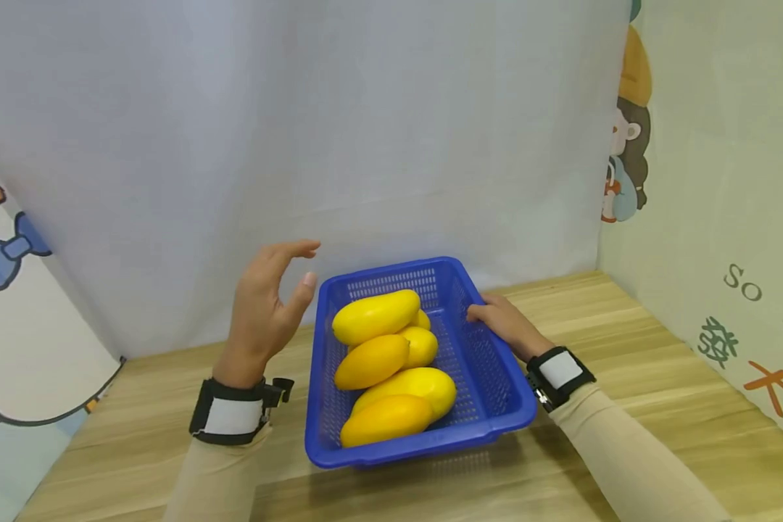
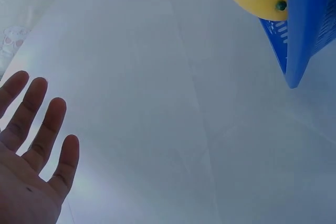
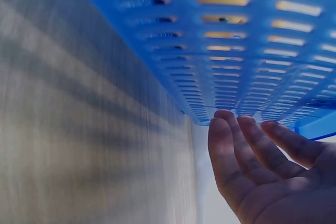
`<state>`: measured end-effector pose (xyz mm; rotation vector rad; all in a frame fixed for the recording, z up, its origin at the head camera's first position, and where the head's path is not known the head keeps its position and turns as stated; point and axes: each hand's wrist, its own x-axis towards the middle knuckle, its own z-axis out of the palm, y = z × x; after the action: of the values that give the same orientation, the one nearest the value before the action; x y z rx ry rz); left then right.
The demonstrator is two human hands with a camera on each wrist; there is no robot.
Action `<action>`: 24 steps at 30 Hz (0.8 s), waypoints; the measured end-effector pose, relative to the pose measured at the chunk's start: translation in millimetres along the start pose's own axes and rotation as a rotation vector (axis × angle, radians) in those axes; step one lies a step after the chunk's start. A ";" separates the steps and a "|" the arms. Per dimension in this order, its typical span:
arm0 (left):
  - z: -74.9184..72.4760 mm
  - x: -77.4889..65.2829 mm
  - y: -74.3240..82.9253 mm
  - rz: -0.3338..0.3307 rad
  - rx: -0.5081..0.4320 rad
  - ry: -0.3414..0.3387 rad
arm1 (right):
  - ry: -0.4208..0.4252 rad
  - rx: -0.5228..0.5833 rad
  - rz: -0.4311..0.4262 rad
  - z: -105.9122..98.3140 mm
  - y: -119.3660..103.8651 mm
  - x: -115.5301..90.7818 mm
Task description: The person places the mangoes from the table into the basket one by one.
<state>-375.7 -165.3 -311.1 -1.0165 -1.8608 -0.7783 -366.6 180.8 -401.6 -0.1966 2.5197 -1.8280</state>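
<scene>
A blue plastic basket [image 1: 476, 429] with slotted walls is tilted toward me, its shadow on the tabletop beneath. Several yellow mangoes [image 1: 375, 317] are heaped along its left side, partly covering a rounder yellow fruit [image 1: 422, 346] whose kind is unclear. With the thumb inside and the fingers outside, my right hand [image 1: 505, 322] grips the basket's right rim. In the right wrist view, those fingers [image 3: 223, 140] lie against the slotted outside. My left hand [image 1: 261, 312] is raised left of the basket, apart from it, holding nothing; its fingers are spread in the left wrist view.
The wood-grain tabletop [image 1: 587, 319] stretches around the basket. A pale cloth-like backdrop [image 1: 391, 130] rises just behind it. Printed side panels stand at the left [image 1: 32, 341] and right [image 1: 711, 217].
</scene>
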 end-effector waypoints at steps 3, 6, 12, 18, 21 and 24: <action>-3.9 -3.5 -1.5 0.002 0.029 -0.006 | 0.015 -0.031 0.005 0.9 3.1 1.9; -10.1 -9.2 -4.2 0.000 0.069 -0.009 | 0.024 -0.044 0.008 0.9 3.9 2.7; -23.6 -18.8 -7.8 -0.008 0.120 0.005 | 0.032 -0.044 0.010 -0.8 6.2 3.8; -24.1 -21.7 -9.8 0.011 0.130 0.007 | 0.008 -0.035 0.022 1.1 10.0 4.0; -23.4 -25.1 -10.6 0.011 0.137 -0.001 | 0.004 -0.015 0.031 3.0 9.3 2.7; -24.4 -31.3 -10.7 0.021 0.159 -0.039 | -0.002 -0.011 0.029 4.6 7.6 1.0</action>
<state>-366.2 -200.8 -329.4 -0.9541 -1.9093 -0.5916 -367.8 178.7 -410.2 -0.1617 2.5177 -1.8035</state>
